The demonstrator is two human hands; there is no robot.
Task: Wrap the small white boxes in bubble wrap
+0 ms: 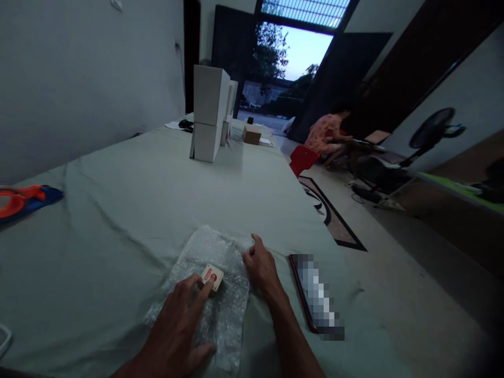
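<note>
A small cream-coloured box (211, 277) with a red label and a red-orange picture on top rests on a sheet of clear bubble wrap (207, 244). My left hand (179, 315) reaches in from the lower left, fingers spread, with its fingertips touching the box. Its thumb lies apart, low over the wrap. At the right edge of the bubble wrap is my right hand (260, 265), one finger stretched forward and the thumb side beside the wrap. Nothing shows in its grasp; some of its fingers are hidden.
A phone (311, 294) with a blurred screen lies right of my right hand. Tall white boxes (208, 113) and a brown box (251, 135) stand farther back on the cloth-covered table (129, 184). An orange-and-blue item (27, 200) lies left. A person (325, 134) sits beyond the right edge.
</note>
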